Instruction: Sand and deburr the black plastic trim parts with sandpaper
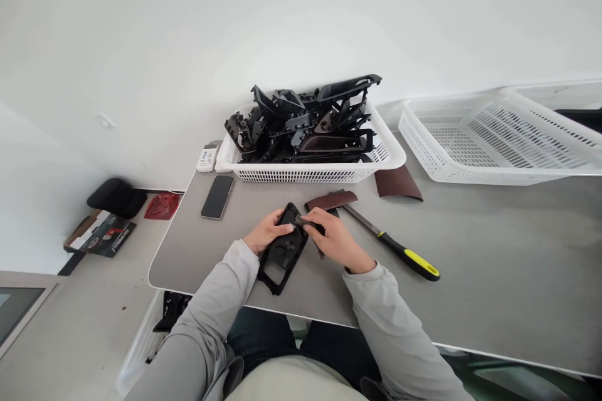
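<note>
Both hands are on the same thing: the left hand [267, 233] is wrapped around the top left edge of a black plastic frame part [282, 254], fingers closed on it, while the right hand [335, 239] pinches something small and grey at the part's upper end, fingertips pressed together; can't really tell what that bit is. The part lies tilted on the grey table [493, 276], close to the near edge, right in front of the person. Just past the hands there's a curled strip of brownish sandpaper [330, 200], and another sheet of it [397, 182] lies a little further right. A file with a black and yellow handle [397, 245] lies at an angle beside the right hand, not touching it. Behind all that sits a white basket [310, 170] heaped with more black plastic parts [305, 122], and a second white basket [498, 138] off to the right. A dark phone [217, 196] lies left of the hands, with a small white remote [207, 156] just beyond it.
</note>
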`<state>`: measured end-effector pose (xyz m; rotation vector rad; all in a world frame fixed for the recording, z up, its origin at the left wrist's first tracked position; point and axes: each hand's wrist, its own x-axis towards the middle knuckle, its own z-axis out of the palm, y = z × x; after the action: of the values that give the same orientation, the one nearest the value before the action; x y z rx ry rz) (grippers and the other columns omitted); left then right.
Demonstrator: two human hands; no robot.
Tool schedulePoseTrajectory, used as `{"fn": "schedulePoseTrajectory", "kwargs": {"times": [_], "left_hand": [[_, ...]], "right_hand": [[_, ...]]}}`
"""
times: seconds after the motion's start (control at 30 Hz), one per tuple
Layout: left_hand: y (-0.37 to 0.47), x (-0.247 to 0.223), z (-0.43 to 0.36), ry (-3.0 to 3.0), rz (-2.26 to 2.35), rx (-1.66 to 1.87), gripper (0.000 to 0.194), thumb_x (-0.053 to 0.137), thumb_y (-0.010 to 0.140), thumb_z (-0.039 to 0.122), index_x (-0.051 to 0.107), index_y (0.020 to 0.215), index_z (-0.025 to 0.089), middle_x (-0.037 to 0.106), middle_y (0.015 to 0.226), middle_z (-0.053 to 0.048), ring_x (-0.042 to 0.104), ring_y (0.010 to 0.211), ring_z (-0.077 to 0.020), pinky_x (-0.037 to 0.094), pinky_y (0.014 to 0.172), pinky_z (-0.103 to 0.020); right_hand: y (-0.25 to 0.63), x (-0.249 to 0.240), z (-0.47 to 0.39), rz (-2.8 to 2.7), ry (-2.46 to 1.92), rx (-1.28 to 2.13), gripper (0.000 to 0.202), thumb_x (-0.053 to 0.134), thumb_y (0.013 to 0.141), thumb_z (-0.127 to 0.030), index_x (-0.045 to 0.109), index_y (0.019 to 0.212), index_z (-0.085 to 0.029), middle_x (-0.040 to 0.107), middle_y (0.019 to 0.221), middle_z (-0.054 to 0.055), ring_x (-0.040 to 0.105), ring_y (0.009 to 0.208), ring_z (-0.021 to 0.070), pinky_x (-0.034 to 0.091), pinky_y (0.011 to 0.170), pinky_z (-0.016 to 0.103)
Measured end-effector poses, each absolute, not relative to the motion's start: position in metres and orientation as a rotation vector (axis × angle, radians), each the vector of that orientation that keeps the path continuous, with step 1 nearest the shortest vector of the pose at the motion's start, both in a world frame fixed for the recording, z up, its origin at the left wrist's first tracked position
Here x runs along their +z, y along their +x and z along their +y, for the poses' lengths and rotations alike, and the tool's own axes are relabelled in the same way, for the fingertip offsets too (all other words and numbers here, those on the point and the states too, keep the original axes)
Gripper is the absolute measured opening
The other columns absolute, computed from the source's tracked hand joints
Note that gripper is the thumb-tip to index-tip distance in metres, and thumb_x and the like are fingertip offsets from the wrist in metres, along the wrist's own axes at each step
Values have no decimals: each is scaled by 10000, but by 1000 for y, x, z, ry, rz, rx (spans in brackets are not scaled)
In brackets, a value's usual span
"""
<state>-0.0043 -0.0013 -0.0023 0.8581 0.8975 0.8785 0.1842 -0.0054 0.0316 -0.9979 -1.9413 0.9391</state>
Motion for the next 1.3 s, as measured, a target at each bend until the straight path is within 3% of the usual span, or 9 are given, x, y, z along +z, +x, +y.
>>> {"fn": "schedulePoseTrajectory", "kwargs": {"times": [0.17, 0.37, 0.63, 0.87, 1.17, 1.3], "left_hand": [[-10, -1, 3, 806, 936, 1026, 603, 845, 494, 456, 580, 945, 155, 630, 760, 0, 590, 609, -111, 462, 592, -229], [-4, -6, 0, 840, 880, 932, 658, 858, 476, 443, 581, 999, 154, 644, 801, -15, 608, 647, -130, 474, 600, -240], [-7, -3, 6, 748, 957, 1148, 579, 834, 486, 494, 565, 879, 165, 614, 720, 12, 576, 591, -112, 464, 588, -245], [1, -2, 2, 758, 933, 1059, 610, 851, 464, 474, 566, 899, 155, 642, 731, -4, 598, 590, -121, 476, 572, -240], [-1, -3, 6, 639, 1018, 1315, 526, 795, 530, 544, 548, 789, 158, 600, 662, 25, 559, 540, -93, 452, 541, -224], [0, 0, 5, 649, 980, 1280, 517, 803, 530, 529, 559, 792, 156, 617, 678, 15, 578, 559, -102, 465, 551, -227]], "right_hand": [[194, 35, -6, -2015, -933, 1168, 180, 520, 750, -171, 684, 690, -215, 597, 660, 10, 562, 655, 174, 451, 649, 314], [179, 24, -4, -1607, -1197, 787, 216, 528, 813, -300, 670, 939, -199, 642, 860, 54, 598, 804, 203, 479, 752, 350], [186, 24, -6, -1894, -1121, 1105, 167, 554, 764, -258, 712, 758, -204, 637, 706, 26, 609, 688, 188, 487, 671, 322], [179, 18, -3, -1636, -1213, 805, 236, 521, 825, -309, 689, 947, -199, 644, 879, 66, 610, 839, 210, 494, 786, 355], [178, 15, -6, -1823, -1220, 942, 203, 504, 812, -238, 698, 861, -203, 601, 767, 40, 599, 730, 193, 496, 717, 339], [177, 12, -4, -1742, -1173, 837, 256, 473, 857, -274, 679, 995, -211, 610, 883, 65, 608, 826, 205, 498, 749, 343]]}}
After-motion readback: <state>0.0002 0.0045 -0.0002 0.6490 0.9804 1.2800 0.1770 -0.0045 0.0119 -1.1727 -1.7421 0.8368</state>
